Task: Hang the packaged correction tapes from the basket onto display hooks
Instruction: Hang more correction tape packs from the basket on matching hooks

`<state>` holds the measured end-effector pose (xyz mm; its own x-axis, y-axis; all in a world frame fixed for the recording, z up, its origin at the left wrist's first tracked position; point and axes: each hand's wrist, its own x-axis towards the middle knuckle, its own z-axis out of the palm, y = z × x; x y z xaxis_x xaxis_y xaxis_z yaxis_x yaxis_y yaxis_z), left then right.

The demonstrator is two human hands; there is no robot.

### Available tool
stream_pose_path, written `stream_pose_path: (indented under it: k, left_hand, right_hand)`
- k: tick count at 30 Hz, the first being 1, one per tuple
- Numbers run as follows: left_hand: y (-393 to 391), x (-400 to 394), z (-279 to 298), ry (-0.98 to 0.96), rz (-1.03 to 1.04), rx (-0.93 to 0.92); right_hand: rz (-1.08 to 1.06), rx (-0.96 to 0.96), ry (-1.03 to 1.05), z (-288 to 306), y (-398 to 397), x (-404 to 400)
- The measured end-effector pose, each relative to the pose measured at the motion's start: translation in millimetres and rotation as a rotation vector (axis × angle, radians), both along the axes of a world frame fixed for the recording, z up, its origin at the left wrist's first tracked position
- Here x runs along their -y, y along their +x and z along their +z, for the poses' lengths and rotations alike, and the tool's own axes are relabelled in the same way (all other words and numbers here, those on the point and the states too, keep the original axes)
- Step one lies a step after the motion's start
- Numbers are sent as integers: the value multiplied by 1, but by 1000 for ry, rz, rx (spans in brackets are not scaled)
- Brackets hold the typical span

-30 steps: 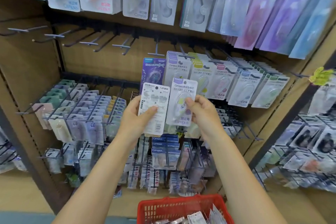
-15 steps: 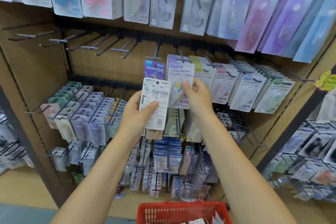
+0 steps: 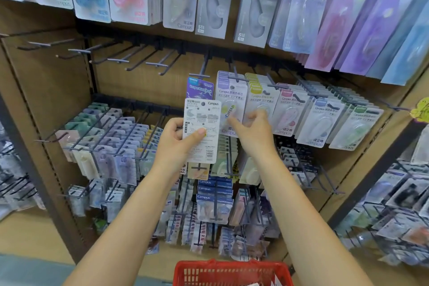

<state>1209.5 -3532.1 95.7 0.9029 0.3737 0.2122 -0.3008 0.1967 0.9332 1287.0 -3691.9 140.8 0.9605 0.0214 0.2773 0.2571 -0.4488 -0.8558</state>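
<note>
My left hand grips a white correction tape package by its lower left, back side and barcode facing me. Just to its right a lilac-topped correction tape package hangs at the front of a full display hook. My right hand is blurred in front of that package's lower part, one fingertip touching it and the other fingers loosely curled around nothing. The red basket sits at the bottom edge below my arms, with a few packages just showing inside.
Several bare hooks jut out at the upper left. A purple package hangs alone behind the one I hold. Full rows of packages hang to the right, large packs above, small packs lower left.
My right hand lifted the lilac-topped package onto the hook and has slid down off it. The left hand with its package rose slightly. The view tilted up, so less of the basket shows.
</note>
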Motion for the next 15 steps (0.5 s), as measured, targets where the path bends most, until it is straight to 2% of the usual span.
stream_pose_path:
  k: [3,6,8,10,12,15]
  left_hand:
    - [0,6,0,-1,15,28]
    - [1,20,4,22,-1,64]
    - [1,32,8,15,-52,89]
    - [1,44,13,-21,-55,107]
    - [2,53,14,18,28,143]
    - [6,57,8,331,235,238]
  right_hand:
    - [79,65,111,-14,-30,18]
    - [417,-185,311,-21,-45,23]
    - [511,-233,410,-20,-47,28]
    - [514,-233,483,-19,-45,33]
    - [480,-231,545,-22,-44,41]
    - [373,-206,593,-23,-43,50]
